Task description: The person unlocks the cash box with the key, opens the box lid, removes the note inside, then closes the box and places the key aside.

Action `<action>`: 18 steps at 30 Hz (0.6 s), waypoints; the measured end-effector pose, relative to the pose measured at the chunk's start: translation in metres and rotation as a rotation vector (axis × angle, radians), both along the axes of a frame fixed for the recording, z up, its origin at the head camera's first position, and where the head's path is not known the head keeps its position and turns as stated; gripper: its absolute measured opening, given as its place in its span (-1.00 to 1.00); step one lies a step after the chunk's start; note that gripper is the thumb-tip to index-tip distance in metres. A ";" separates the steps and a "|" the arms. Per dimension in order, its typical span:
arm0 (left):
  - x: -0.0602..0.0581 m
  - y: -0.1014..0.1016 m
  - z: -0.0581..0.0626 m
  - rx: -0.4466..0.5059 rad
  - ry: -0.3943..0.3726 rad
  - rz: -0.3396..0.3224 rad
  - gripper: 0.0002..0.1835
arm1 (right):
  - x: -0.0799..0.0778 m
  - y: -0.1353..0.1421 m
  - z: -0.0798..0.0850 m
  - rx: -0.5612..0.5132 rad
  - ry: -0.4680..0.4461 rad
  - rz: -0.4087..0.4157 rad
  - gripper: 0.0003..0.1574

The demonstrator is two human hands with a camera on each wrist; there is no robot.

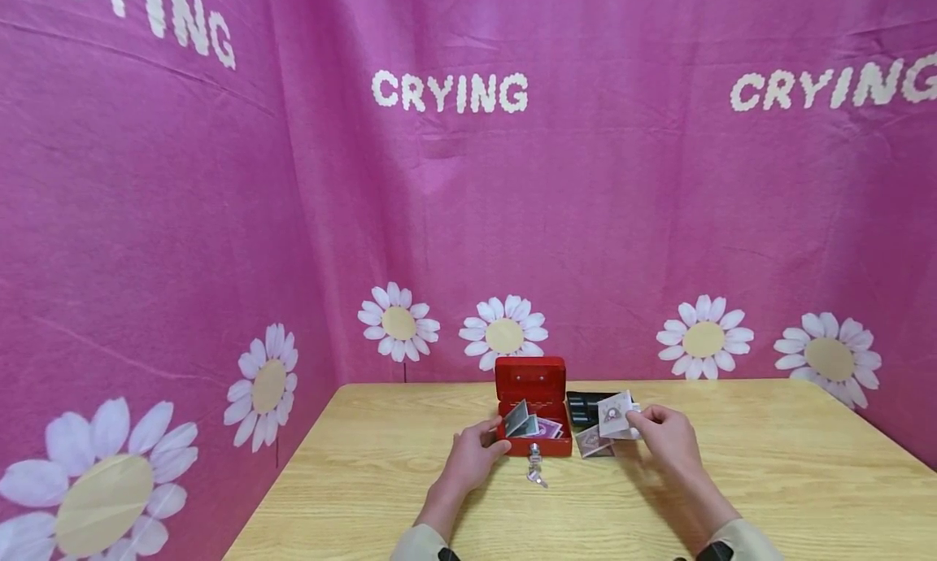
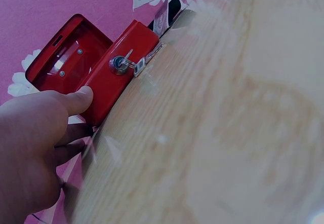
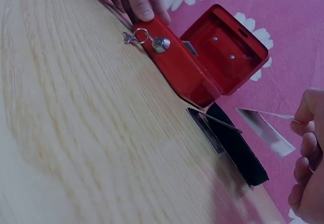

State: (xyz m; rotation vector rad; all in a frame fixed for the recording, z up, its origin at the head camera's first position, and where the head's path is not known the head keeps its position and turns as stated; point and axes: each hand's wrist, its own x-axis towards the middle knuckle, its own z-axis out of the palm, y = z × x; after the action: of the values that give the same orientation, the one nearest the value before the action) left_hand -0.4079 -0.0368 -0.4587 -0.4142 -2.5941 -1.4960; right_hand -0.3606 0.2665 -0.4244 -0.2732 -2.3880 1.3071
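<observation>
A small red cash box (image 1: 551,448) stands with its lid raised, and several banknotes (image 1: 545,428) stick up inside it. My left hand (image 1: 470,458) grips its left front corner, thumb (image 2: 81,100) on the front wall and fingers at the side. Keys (image 2: 140,66) hang from the lock on the front. To the right of the box, my right hand (image 1: 668,441) pinches pale, printed banknotes (image 1: 613,415) between thumb and fingers, above a black tray (image 3: 235,150). Another note (image 1: 591,442) leans at the tray's front edge.
The wooden table (image 1: 351,480) reaches back to a pink cloth (image 1: 586,219) with daisies and white lettering. A second cloth wall (image 1: 146,260) runs along the left. The box and tray sit near the table's far edge.
</observation>
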 end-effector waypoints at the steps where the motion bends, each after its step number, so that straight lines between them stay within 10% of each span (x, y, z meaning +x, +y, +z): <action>1: 0.000 0.000 0.000 0.001 -0.002 -0.001 -0.49 | 0.000 0.001 -0.001 0.003 0.000 0.003 -0.63; 18: 0.000 -0.002 -0.001 0.007 0.010 -0.014 -0.48 | -0.001 0.017 -0.006 0.010 -0.030 0.018 -0.60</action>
State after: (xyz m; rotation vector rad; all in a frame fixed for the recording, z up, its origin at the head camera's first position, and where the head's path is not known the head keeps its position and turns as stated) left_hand -0.4079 -0.0385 -0.4594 -0.4389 -2.5828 -1.5026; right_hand -0.3619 0.2836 -0.4299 -0.2711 -2.4270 1.3072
